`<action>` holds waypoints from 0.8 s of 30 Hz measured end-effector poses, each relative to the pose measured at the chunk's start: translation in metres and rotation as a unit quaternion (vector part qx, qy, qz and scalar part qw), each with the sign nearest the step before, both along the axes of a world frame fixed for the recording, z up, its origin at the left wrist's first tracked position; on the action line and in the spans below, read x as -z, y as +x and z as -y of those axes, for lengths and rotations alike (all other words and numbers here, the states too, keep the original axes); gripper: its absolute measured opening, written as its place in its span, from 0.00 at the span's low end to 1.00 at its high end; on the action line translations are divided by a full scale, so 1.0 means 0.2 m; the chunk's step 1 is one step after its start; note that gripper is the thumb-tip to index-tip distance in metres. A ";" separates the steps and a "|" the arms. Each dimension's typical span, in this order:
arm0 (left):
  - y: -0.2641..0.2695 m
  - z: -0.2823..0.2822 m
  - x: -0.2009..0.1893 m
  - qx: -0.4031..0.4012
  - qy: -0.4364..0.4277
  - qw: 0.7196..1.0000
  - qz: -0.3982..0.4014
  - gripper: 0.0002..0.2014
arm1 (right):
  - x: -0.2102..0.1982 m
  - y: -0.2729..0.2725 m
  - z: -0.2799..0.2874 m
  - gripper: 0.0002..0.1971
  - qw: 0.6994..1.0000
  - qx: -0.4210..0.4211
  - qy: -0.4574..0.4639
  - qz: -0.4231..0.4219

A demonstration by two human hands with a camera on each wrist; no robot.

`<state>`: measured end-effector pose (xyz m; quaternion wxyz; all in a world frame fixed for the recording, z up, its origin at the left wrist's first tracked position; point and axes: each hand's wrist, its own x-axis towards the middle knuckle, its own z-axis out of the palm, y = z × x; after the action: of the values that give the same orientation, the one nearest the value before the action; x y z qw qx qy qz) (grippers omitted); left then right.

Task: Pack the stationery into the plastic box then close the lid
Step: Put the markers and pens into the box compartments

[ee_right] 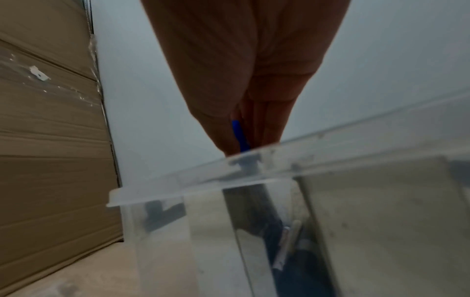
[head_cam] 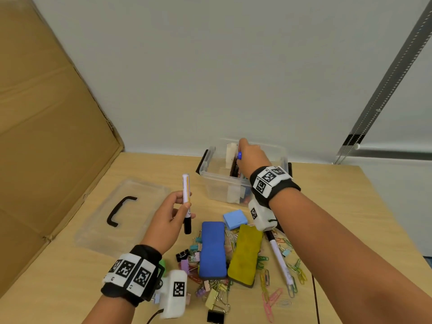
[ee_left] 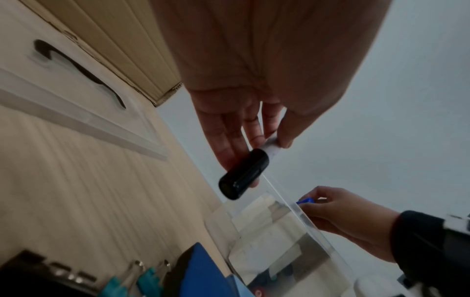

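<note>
Right hand [head_cam: 251, 157] over the open plastic box [head_cam: 211, 176] at the tabletop's [head_cam: 145, 164] far side, fingers pinching a blue-capped pen [head_cam: 239, 155] held down into it. Left hand [head_cam: 167, 218] raised near the box, gripping a black-capped marker [head_cam: 186, 202] upright. Lid [head_cam: 121, 213] lies flat, left. Erasers and clips lie loose, nearer.

I seem to be in an office or plain workroom: a light wood tabletop [head_cam: 339, 206] strewn with stationery, bare pale wall [head_cam: 233, 78], roller-blind chain [head_cam: 395, 76], flattened cardboard [head_cam: 46, 136] leaning beside me
</note>
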<state>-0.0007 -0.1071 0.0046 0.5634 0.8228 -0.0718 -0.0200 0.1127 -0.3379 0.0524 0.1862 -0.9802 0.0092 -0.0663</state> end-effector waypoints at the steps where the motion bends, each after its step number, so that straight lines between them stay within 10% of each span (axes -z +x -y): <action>1: 0.00 -0.01 0.00 0.000 0.001 1.000 0.001 0.11 | 0.01 0.00 -0.01 0.09 0.999 -0.009 -0.008 -0.030; 5: 0.00 -0.04 0.02 0.001 0.010 1.000 0.000 0.12 | 0.00 -0.05 -0.01 0.15 0.988 -0.066 -0.005 -0.139; 12: -0.01 -0.03 0.04 -0.025 0.004 1.000 -0.014 0.17 | 0.06 -0.22 0.25 0.16 0.998 0.014 0.040 0.048; 24: 0.11 0.46 -0.13 -0.006 0.185 0.970 0.158 0.16 | 0.30 -0.38 0.34 0.28 0.992 0.087 0.091 0.031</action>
<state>0.0205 -0.1992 0.0302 0.3832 0.9058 -0.1503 0.1005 0.0375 -0.4059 -0.0067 0.2682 -0.9521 0.0949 -0.1116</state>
